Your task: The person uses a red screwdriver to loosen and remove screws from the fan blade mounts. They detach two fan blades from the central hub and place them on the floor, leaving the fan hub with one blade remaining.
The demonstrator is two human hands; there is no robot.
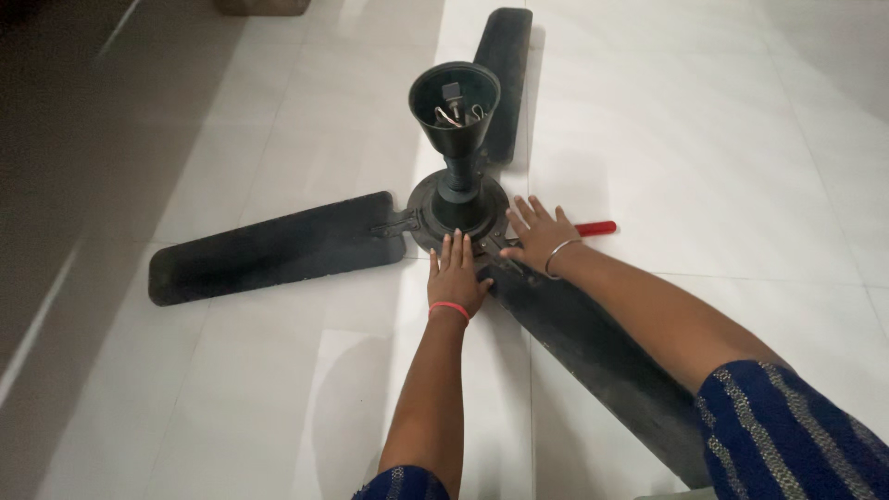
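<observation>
A black ceiling fan lies on the white tile floor, its motor hub (458, 206) in the middle with a cup-shaped canopy (454, 104) standing up on the rod, wires showing inside. Three dark blades spread out: one to the left (273, 248), one to the back (505, 79), one toward me at the right (593, 347). My left hand (457, 278), a red band at the wrist, rests flat with fingers apart at the hub's near edge. My right hand (539, 236), with a metal bangle, lies flat on the root of the near blade.
A red tool handle (595, 228) lies on the floor just right of my right hand, partly hidden by it. A dark wall or cabinet face (65, 185) runs along the left side. A brown object (264, 6) sits at the top edge.
</observation>
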